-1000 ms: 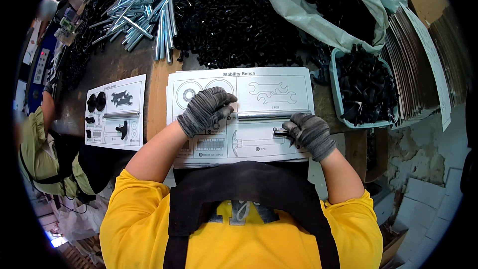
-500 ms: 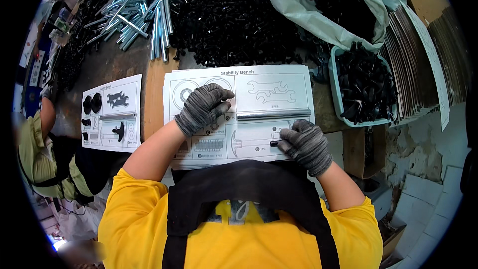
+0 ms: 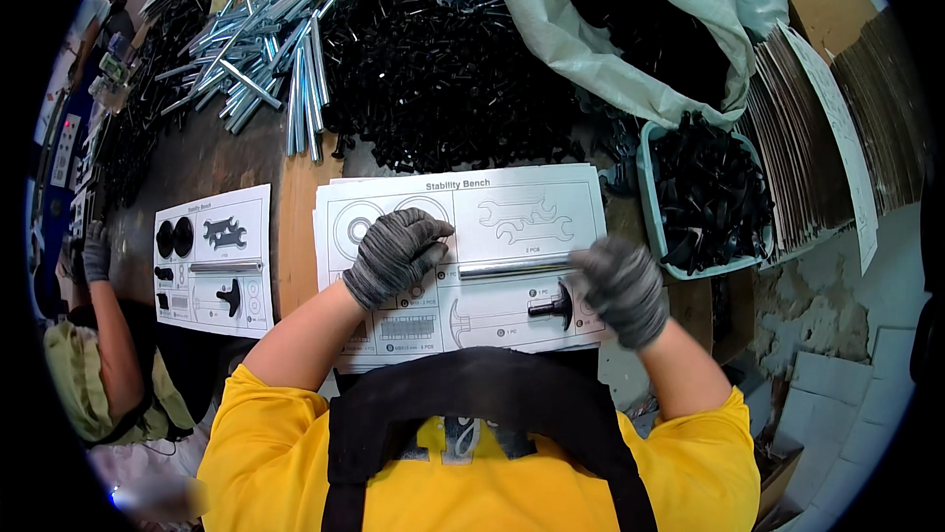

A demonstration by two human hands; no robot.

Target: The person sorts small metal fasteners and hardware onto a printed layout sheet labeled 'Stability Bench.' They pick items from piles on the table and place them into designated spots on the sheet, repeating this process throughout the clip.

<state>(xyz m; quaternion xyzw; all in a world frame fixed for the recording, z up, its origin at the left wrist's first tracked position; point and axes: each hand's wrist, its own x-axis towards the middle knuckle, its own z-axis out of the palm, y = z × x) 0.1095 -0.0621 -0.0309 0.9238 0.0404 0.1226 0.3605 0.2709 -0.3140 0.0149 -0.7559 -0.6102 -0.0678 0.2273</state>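
A stack of printed parts sheets (image 3: 522,183) lies before me. Across it rests a silver metal tube (image 3: 512,269), and below that a black T-shaped knob (image 3: 551,307) lies on the paper. Over the sheet's left half is my left hand (image 3: 394,256) in a grey glove. Its fingers are curled and pressed together; anything inside them is hidden. My right hand (image 3: 622,291), also gloved and slightly blurred, hovers at the sheet's right edge by the tube's end and the knob. Its fingers look loosely apart, with nothing visible in them.
At the back lie silver tubes (image 3: 261,69) and a heap of black bolts (image 3: 443,69). A white sack (image 3: 561,30), a light-blue bin (image 3: 655,207) of black parts and stacked cardboard (image 3: 807,128) stand right. Leftward, another parts sheet (image 3: 212,281) lies near a co-worker's gloved hand (image 3: 95,251).
My right hand has let go of the black T-shaped knob, now fully visible on the sheet, and moved slightly right. My left hand keeps its curl over the sheet. The whole view has shifted.
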